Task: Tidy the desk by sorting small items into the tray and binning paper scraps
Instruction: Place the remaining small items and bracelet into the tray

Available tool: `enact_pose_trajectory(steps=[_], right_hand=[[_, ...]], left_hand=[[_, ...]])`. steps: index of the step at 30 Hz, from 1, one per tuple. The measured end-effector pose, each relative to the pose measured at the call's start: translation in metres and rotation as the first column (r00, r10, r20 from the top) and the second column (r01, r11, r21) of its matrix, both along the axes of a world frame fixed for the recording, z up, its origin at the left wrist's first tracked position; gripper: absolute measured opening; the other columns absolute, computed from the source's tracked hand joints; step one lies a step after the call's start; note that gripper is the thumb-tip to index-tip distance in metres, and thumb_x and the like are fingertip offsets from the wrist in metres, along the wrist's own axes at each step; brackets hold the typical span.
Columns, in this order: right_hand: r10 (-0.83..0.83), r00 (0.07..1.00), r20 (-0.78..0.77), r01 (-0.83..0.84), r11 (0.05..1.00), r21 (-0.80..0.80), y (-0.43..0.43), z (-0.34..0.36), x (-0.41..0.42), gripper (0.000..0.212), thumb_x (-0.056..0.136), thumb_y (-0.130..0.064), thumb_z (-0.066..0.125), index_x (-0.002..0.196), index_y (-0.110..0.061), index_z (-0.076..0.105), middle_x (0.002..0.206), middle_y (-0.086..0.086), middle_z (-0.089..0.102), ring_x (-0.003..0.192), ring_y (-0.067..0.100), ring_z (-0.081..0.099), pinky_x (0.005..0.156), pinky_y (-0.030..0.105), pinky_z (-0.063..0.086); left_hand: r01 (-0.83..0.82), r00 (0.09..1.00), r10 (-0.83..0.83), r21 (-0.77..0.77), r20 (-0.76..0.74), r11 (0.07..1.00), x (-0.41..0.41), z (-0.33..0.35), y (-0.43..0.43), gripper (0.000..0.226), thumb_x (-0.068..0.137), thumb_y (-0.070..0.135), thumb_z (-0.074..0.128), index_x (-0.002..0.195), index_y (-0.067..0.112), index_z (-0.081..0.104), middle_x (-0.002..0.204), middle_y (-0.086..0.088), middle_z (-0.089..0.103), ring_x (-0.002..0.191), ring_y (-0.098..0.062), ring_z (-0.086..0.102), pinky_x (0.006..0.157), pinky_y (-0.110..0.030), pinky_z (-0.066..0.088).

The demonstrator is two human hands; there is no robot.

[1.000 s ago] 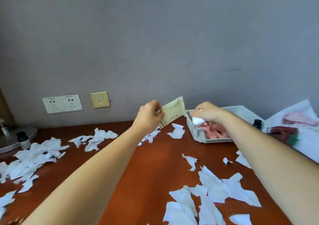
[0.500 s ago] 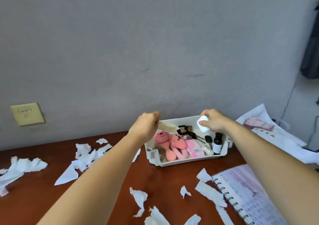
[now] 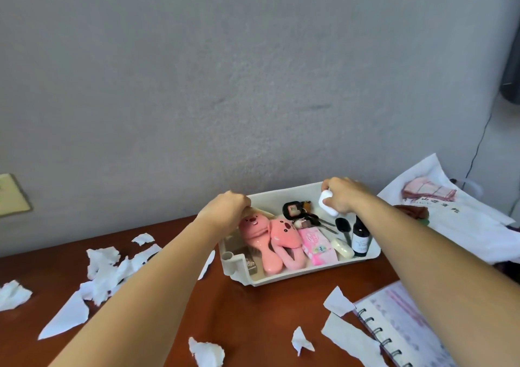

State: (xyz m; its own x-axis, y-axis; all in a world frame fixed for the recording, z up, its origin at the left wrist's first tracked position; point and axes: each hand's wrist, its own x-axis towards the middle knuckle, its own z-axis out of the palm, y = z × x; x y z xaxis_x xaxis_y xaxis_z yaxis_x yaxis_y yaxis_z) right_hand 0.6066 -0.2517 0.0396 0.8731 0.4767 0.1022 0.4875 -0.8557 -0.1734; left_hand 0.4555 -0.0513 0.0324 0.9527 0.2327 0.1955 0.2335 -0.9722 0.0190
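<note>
here the white tray [image 3: 281,281] sits on the red-brown bench [image 3: 253,319] close to the grey wall, and both hands are over its far side, well apart from each other. the left hand [image 3: 225,212] is at the tray's back left corner with its fingers curled downward. the edge of a tan slip [image 3: 260,212] shows just under them, but i cannot tell whether they pinch it. the right hand [image 3: 342,195] is wrapped around a small white case [image 3: 326,202], held above the tray's back right part, over a dark bottle [image 3: 361,238].

inside the tray lie two pink toys [image 3: 261,240] side by side, a pink packet [image 3: 318,244] just right of them, and some dark small things behind, too blurred to name.

torn paper scraps [image 3: 104,271] are strewn on the bench left of the tray, with more scraps in front. a spiral notebook [image 3: 408,324] lies at the near right, touching one long scrap [image 3: 354,341]. a white bag [image 3: 450,217] lies right of the tray.
</note>
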Motion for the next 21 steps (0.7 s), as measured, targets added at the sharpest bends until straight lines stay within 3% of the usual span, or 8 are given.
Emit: enact_pose_trajectory(steps=[3,7,11,16,21], right_hand=[[-0.016,1.000,0.016,0.016,0.998,-0.064,0.008,-0.001,0.004,0.036,0.091,-0.015,0.048,0.126,-0.025,0.055,0.133,0.008,0.055,0.121,0.032,0.053,0.092,0.032,0.043],[-0.003,0.998,-0.065,-0.003,0.997,-0.082,0.017,-0.003,0.008,0.034,0.087,-0.012,0.051,0.118,-0.020,0.059,0.124,0.009,0.059,0.110,0.031,0.057,0.080,0.029,0.042],[-0.023,0.991,-0.133,0.007,0.992,-0.124,0.026,-0.010,0.008,0.037,0.079,-0.007,0.051,0.112,-0.015,0.067,0.120,0.010,0.061,0.095,0.026,0.062,0.076,0.026,0.048],[-0.068,0.996,-0.055,0.063,0.995,-0.081,0.024,-0.013,0.008,0.040,0.083,-0.007,0.052,0.123,-0.009,0.059,0.130,0.013,0.055,0.113,0.031,0.059,0.093,0.031,0.050],[-0.058,0.998,0.017,0.059,0.994,-0.087,0.019,0.004,-0.007,0.030,0.090,-0.014,0.053,0.120,-0.015,0.060,0.126,0.009,0.058,0.113,0.030,0.058,0.085,0.030,0.045]], left_hand=[[0.024,0.999,-0.024,-0.017,-0.021,1.000,0.003,-0.006,0.006,0.026,0.097,0.012,0.041,0.108,0.010,0.065,0.105,-0.011,0.066,0.090,-0.028,0.061,0.076,-0.035,0.048],[0.009,0.991,-0.019,-0.075,-0.131,0.997,0.006,-0.006,0.009,0.036,0.094,0.010,0.036,0.117,0.014,0.064,0.113,-0.011,0.065,0.098,-0.028,0.061,0.085,-0.036,0.050],[0.011,0.984,-0.027,-0.090,-0.176,0.996,0.004,-0.005,0.006,0.044,0.100,0.034,0.026,0.118,0.016,0.062,0.120,-0.008,0.062,0.107,-0.026,0.056,0.096,-0.037,0.045],[0.093,0.994,-0.090,0.033,-0.068,0.995,-0.002,-0.001,0.004,0.047,0.101,0.041,0.020,0.131,0.022,0.052,0.136,-0.001,0.054,0.126,-0.023,0.042,0.105,-0.038,0.033],[0.087,0.994,-0.084,0.047,-0.076,0.995,-0.015,0.007,0.003,0.047,0.101,0.043,0.022,0.138,0.024,0.044,0.145,0.004,0.044,0.135,-0.021,0.033,0.108,-0.038,0.025]])
